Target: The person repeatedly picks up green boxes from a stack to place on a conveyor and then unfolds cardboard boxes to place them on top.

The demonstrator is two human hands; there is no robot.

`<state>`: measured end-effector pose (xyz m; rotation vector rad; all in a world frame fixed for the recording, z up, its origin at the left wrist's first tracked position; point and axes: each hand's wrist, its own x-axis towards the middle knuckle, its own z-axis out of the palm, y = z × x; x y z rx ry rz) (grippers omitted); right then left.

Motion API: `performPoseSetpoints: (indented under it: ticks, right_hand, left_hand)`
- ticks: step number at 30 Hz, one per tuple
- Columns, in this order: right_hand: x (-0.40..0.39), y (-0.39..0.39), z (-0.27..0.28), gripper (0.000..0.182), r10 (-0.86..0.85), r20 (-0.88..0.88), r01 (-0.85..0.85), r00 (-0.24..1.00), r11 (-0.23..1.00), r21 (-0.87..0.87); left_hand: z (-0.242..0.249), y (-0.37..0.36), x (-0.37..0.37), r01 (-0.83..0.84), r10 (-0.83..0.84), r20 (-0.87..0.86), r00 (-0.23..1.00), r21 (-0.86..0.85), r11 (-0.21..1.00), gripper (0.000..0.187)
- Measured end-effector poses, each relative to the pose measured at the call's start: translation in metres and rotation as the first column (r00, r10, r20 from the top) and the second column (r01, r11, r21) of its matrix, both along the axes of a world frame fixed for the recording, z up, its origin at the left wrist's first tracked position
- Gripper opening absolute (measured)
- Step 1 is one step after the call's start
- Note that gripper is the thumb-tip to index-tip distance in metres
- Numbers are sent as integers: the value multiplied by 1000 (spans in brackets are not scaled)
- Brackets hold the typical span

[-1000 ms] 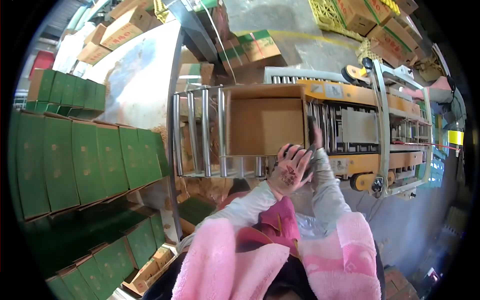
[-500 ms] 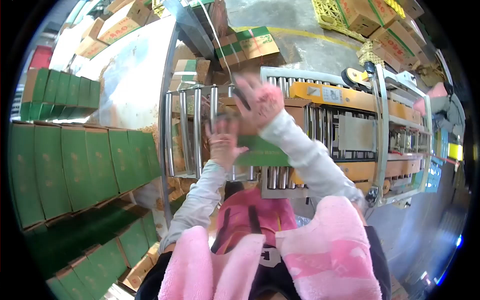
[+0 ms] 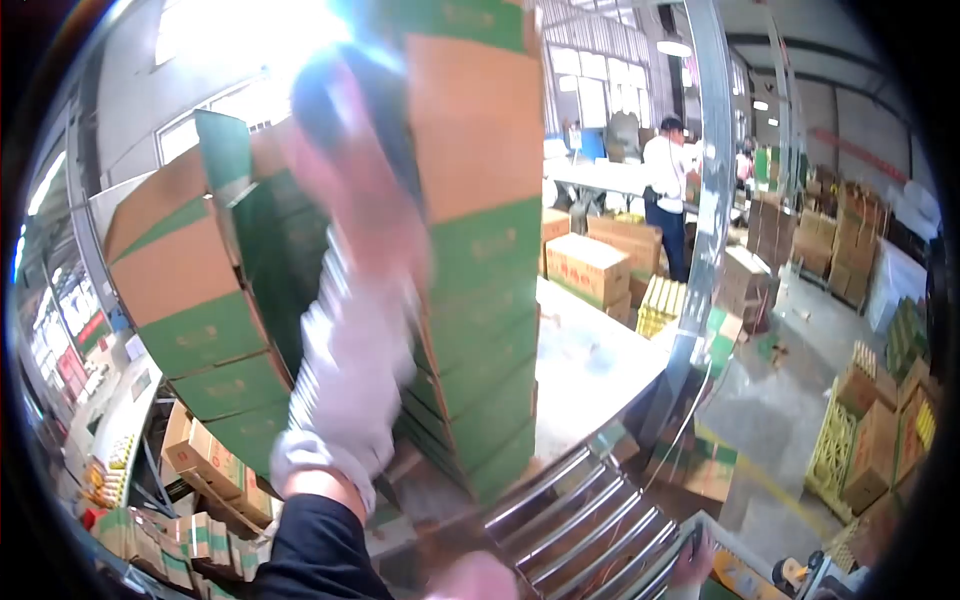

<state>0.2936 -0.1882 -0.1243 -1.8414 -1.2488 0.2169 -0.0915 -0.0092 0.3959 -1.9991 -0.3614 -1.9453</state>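
My left hand (image 3: pixel 375 215) is raised in front of a tall stack of green-and-brown cardboard boxes (image 3: pixel 480 270). Motion blur smears its fingers, and they overlap a dark shape (image 3: pixel 345 90) high in the view. Left of the arm stands a second stack of boxes (image 3: pixel 205 335), its top box with a flap upright. Low on the right, my right hand (image 3: pixel 692 562) shows only in part, beside the metal rollers (image 3: pixel 590 525) of the conveyor. A small dark thing is at that hand; I cannot tell whether it is gripped.
A white table (image 3: pixel 590 350) lies behind the stack, with a metal post (image 3: pixel 705 200) at its corner. Beyond it a person (image 3: pixel 667 190) stands among cartons (image 3: pixel 588 268). Yellow crates (image 3: pixel 825 450) are on the floor at right; flattened boxes (image 3: pixel 205 535) lie at lower left.
My view has swung up and left from the conveyor to the stacked boxes. My left hand has left the green box on the rollers and risen; my right hand now shows at the lower right.
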Motion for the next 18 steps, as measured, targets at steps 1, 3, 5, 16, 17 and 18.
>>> performPoseSetpoints:
  ticks: [1,3,5,16,17,18]
  right_hand:
    - [-55,55,108,44,163,-225,-74,961,930,361]
    - [-118,124,254,35,490,-245,-237,837,727,644]
    - [-169,177,380,32,700,-54,-382,712,451,807]
    - [-257,289,570,37,127,435,-453,892,222,864]
    - [-254,299,569,41,-315,582,-590,750,81,804]
    - [-252,303,572,44,-24,600,-592,800,133,795]
  left_hand:
    - [67,24,-31,-135,125,97,987,106,985,68]
    - [159,78,-76,-283,271,159,949,61,957,64]
    - [212,120,-97,-309,316,126,940,-76,948,60]
    - [279,141,-100,-115,136,231,963,-105,988,45]
    - [285,138,-101,-97,113,256,960,-77,992,45]
    - [291,133,-100,-80,88,283,955,-38,996,44]
